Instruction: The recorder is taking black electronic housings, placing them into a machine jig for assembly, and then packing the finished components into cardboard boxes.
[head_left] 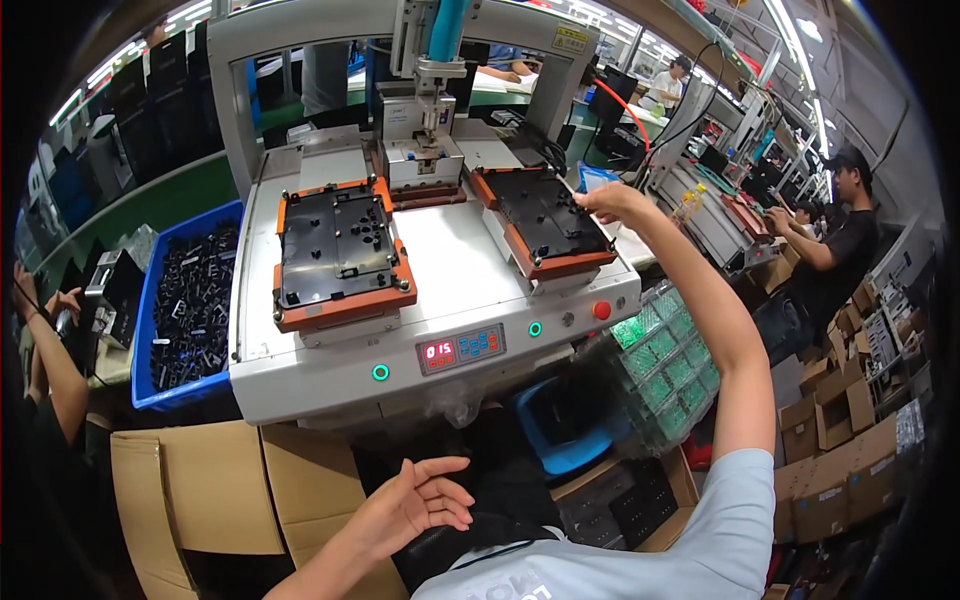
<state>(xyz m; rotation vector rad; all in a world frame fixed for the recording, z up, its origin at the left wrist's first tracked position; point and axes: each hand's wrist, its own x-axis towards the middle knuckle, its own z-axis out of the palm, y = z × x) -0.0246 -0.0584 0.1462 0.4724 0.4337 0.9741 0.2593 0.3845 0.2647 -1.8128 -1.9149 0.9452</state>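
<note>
My right hand (617, 204) reaches far forward to the back right corner of a black plastic panel (540, 205). Its fingers are drawn together at the panel's edge; whatever is between them is too small to make out. That panel lies in an orange-brown fixture (572, 264) on the right of a white bench machine (440, 235). A second black panel (318, 262), dotted with small black parts, rests in the left fixture (345, 312). Low in front of the machine, my left hand (425, 503) hangs palm up, fingers apart, holding nothing.
A screw-driving head (430, 120) stands between the fixtures. Left of the machine, a blue bin (150, 345) holds many black parts. Clear trays with green parts (660, 365) and a blue stool (560, 460) are at the right front. Cardboard (200, 480) lies lower left. A co-worker (845, 225) stands right.
</note>
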